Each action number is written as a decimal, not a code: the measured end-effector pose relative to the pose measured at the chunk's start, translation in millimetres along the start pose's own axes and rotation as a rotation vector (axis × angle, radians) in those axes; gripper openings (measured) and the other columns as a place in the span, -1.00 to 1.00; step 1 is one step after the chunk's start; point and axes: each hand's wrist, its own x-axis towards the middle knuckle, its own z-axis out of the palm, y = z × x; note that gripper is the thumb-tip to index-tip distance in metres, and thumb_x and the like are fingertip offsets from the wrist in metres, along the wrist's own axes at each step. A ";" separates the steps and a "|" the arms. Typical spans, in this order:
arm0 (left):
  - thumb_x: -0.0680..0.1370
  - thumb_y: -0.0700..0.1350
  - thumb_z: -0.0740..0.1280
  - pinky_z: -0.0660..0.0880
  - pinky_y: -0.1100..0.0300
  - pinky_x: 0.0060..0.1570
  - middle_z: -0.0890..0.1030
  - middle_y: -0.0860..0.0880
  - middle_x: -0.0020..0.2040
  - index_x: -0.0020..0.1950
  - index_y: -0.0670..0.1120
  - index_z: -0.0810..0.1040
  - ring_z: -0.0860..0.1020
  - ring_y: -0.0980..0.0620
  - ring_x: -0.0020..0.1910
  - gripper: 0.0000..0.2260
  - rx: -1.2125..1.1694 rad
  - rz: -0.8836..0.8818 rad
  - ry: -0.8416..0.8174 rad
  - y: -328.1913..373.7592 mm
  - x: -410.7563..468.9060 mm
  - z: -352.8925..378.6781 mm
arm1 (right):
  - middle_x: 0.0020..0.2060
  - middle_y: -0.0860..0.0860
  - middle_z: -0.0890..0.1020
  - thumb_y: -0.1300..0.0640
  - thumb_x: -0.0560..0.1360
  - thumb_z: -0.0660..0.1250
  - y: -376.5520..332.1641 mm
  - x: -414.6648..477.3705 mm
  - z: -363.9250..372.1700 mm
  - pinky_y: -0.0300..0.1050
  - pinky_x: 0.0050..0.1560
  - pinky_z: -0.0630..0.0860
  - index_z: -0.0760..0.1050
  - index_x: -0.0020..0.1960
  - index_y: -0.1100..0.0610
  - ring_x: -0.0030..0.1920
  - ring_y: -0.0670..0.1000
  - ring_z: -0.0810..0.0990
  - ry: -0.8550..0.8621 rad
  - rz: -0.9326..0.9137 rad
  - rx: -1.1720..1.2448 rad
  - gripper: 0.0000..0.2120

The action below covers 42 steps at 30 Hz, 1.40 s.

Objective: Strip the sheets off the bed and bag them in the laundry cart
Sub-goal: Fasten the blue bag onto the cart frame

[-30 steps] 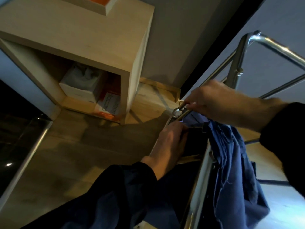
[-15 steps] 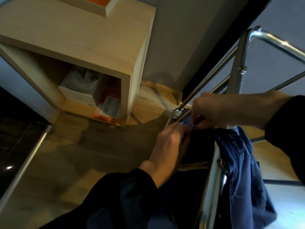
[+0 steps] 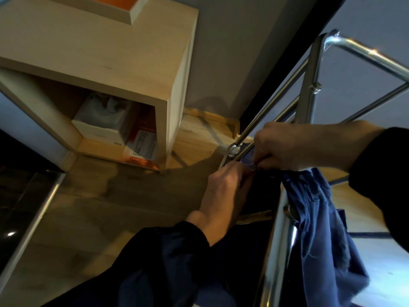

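Laundry cart (image 3: pixel 309 85) on wooden floor (image 3: pixel 110 207)

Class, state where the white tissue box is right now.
In the head view, left of centre, the tissue box sits inside the open wooden cabinet, just left of an orange card.

We stand in a hotel room: upper left, a nightstand (image 3: pixel 110 52) holds a tissue box (image 3: pixel 99 124) and printed card (image 3: pixel 144 147); right, a steel laundry cart (image 3: pixel 309 85).

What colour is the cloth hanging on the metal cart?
Blue; the head view shows the cloth best.
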 end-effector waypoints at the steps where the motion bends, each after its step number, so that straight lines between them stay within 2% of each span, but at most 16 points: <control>1: 0.53 -0.24 0.37 0.48 0.21 -0.22 0.59 -0.06 -0.15 -0.07 -0.16 0.58 0.56 0.07 -0.20 -0.99 0.001 -0.008 -0.003 0.6 0.4 0.3 | -0.46 -0.05 0.47 0.00 0.43 0.25 -0.1 -0.3 -0.2 0.12 -0.24 0.54 0.33 -0.50 -0.01 -0.35 0.03 0.51 0.000 -0.009 0.006 -0.66; 7: 0.55 -0.20 0.35 0.52 0.10 -0.19 0.64 -0.04 -0.13 -0.04 -0.15 0.58 0.60 0.07 -0.15 -0.97 -0.044 -0.060 -0.044 3.5 5.2 -3.7 | -0.51 -0.03 0.46 0.13 0.45 0.33 -2.4 0.2 -5.1 0.11 -0.30 0.55 0.46 -0.41 0.12 -0.41 0.04 0.50 -0.060 0.068 0.007 -0.74; 11: 0.52 -0.21 0.35 0.54 0.09 -0.13 0.67 -0.02 -0.09 0.04 -0.10 0.60 0.63 0.07 -0.10 -0.88 -0.058 -0.110 -0.043 7.4 10.6 -4.0 | -0.33 -0.03 0.55 0.06 0.49 0.31 -4.0 2.7 -4.4 0.13 -0.20 0.59 0.60 -0.22 0.08 -0.23 0.06 0.58 -0.088 0.120 -0.026 -0.83; 13: 0.51 -0.22 0.34 0.54 0.10 -0.12 0.67 -0.05 -0.08 0.08 -0.11 0.63 0.63 0.02 -0.08 -0.83 -0.013 -0.071 -0.044 7.1 11.7 -3.0 | -0.29 -0.05 0.56 0.03 0.50 0.31 -5.7 2.4 -6.3 0.11 -0.16 0.59 0.61 -0.23 0.04 -0.17 0.04 0.58 -0.102 0.142 -0.026 -0.82; 16: 0.50 -0.21 0.33 0.53 0.20 -0.11 0.64 -0.04 -0.11 0.08 -0.10 0.66 0.61 0.07 -0.12 -0.80 0.007 -0.024 -0.042 6.1 10.5 -2.0 | -0.40 -0.14 0.46 0.04 0.50 0.33 -7.6 -0.9 -7.7 0.07 -0.17 0.58 0.46 -0.41 -0.03 -0.25 -0.03 0.54 -0.071 0.139 -0.010 -0.70; 19: 0.49 -0.29 0.36 0.45 0.38 -0.05 0.62 -0.04 -0.07 0.16 -0.12 0.62 0.58 0.08 -0.09 -0.74 0.061 -0.002 -0.041 5.1 9.8 -2.1 | -0.35 -0.14 0.38 0.03 0.50 0.31 -9.5 -3.8 -3.8 0.08 -0.12 0.56 0.53 -0.24 0.04 -0.21 0.02 0.53 0.012 0.127 -0.021 -0.83; 22: 0.49 -0.29 0.35 0.36 0.41 -0.08 0.60 -0.06 -0.07 0.22 -0.13 0.57 0.56 0.05 -0.09 -0.69 0.099 0.008 -0.062 8.5 10.6 -0.6 | -0.29 -0.05 0.45 0.03 0.52 0.30 -10.6 -2.9 -2.7 0.10 -0.10 0.55 0.59 -0.16 0.09 -0.14 0.08 0.54 0.004 0.147 -0.039 -0.83; 25: 0.50 -0.28 0.33 0.39 0.30 -0.17 0.61 -0.09 -0.12 0.17 -0.15 0.60 0.55 -0.01 -0.14 -0.74 0.156 0.006 -0.025 14.8 11.1 2.3 | -0.25 0.01 0.52 0.05 0.52 0.30 -13.7 0.3 -6.9 0.06 -0.11 0.56 0.61 -0.19 0.13 -0.15 0.06 0.55 -0.059 0.173 -0.032 -0.79; 29: 0.51 -0.16 0.27 0.49 0.07 -0.22 0.61 -0.10 -0.11 0.18 -0.12 0.59 0.57 -0.08 -0.15 -0.73 0.201 -0.048 -0.039 23.4 9.3 2.1 | -0.37 0.05 0.52 0.11 0.52 0.30 -15.2 5.3 -9.7 -0.07 -0.36 0.46 0.45 -0.39 0.15 -0.39 -0.01 0.48 -0.121 0.226 -0.012 -0.68; 31: 0.48 -0.20 0.34 0.47 0.13 -0.26 0.58 -0.10 -0.12 0.17 -0.09 0.60 0.56 -0.10 -0.16 -0.73 0.225 -0.092 -0.067 22.9 9.2 0.5 | -0.39 0.04 0.52 0.11 0.50 0.30 -11.4 7.6 -8.9 -0.01 -0.34 0.50 0.44 -0.42 0.14 -0.38 0.04 0.50 -0.134 0.245 0.040 -0.68; 33: 0.45 -0.21 0.38 0.35 0.23 -0.29 0.54 -0.08 -0.18 0.10 -0.07 0.63 0.55 -0.11 -0.22 -0.76 0.258 -0.112 -0.091 22.5 11.3 -0.8 | -0.42 0.01 0.55 0.09 0.47 0.31 -5.7 7.2 -8.3 0.08 -0.28 0.56 0.55 -0.33 0.10 -0.34 0.07 0.56 -0.129 0.236 0.081 -0.78; 36: 0.45 -0.12 0.25 0.30 0.28 -0.27 0.52 -0.07 -0.22 0.01 -0.08 0.65 0.55 -0.11 -0.26 -0.77 0.233 -0.096 -0.093 21.1 12.9 -3.4 | -0.34 0.04 0.63 0.08 0.45 0.31 -3.3 6.3 -6.9 0.15 -0.21 0.61 0.62 -0.14 0.15 -0.24 0.10 0.62 -0.137 0.216 0.125 -0.84; 38: 0.46 -0.03 0.14 0.31 0.29 -0.27 0.54 -0.07 -0.22 -0.02 -0.08 0.66 0.54 -0.09 -0.26 -0.67 0.174 -0.089 -0.078 20.7 12.6 -4.7 | -0.30 0.05 0.66 0.05 0.45 0.33 -2.2 5.6 -5.1 0.16 -0.17 0.61 0.63 -0.11 0.17 -0.22 0.09 0.62 -0.135 0.209 0.149 -0.81; 42: 0.47 0.01 0.09 0.31 0.30 -0.30 0.51 -0.05 -0.25 -0.02 -0.10 0.66 0.51 -0.03 -0.28 -0.62 0.137 -0.098 -0.099 20.4 11.9 -4.8 | -0.25 0.11 0.66 0.06 0.46 0.33 -0.7 5.9 -4.1 0.17 -0.16 0.59 0.63 -0.10 0.18 -0.17 0.15 0.61 -0.151 0.195 0.186 -0.80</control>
